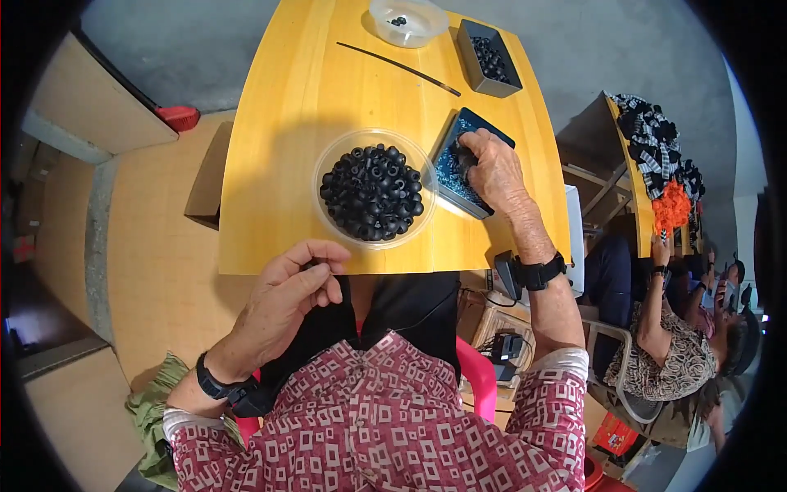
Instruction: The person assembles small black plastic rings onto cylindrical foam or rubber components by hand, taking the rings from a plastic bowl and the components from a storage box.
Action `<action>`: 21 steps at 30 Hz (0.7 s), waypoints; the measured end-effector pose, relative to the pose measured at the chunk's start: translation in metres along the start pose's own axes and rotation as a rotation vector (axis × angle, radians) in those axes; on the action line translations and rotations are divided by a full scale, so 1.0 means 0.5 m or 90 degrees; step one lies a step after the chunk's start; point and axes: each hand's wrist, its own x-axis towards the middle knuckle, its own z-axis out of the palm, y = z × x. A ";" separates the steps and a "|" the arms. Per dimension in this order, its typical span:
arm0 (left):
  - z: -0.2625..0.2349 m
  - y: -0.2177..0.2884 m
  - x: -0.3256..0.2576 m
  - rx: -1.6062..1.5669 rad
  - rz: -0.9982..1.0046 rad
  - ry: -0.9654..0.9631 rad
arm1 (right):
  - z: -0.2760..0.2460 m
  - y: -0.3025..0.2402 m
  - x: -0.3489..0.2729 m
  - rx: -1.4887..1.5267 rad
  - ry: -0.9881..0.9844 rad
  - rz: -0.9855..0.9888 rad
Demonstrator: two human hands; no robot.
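A round clear plastic bowl (pixel 428 215) heaped with black ring-like beads (pixel 373 193) stands near the table's front edge. My left hand (pixel 299 279) is just in front of it, thumb and fingers closed, with a bit of a small black piece showing between them; its kind is unclear. To the right of the bowl lies a dark rectangular tray (pixel 466 115) holding many tiny blue glittering pieces (pixel 452 176). My right hand (pixel 494 170) reaches into this tray with curled fingers pressed together. Whatever its fingertips pinch is hidden.
A thin dark stick (pixel 393 64) lies across the yellow table (pixel 270 164). Farther back are a clear tub (pixel 418 33) with a few black bits and a grey box (pixel 500 86) of small black pieces. At right, another person (pixel 664 353) handles orange material (pixel 672 209) at a second table.
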 end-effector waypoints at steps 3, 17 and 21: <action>0.009 0.000 0.000 -0.025 0.003 -0.005 | 0.014 0.022 -0.001 0.051 0.019 0.010; 0.038 -0.018 0.020 0.021 0.005 -0.065 | -0.012 0.052 -0.012 0.878 0.010 0.288; 0.037 -0.012 0.028 0.080 -0.004 -0.090 | -0.025 0.041 -0.022 1.016 0.021 0.296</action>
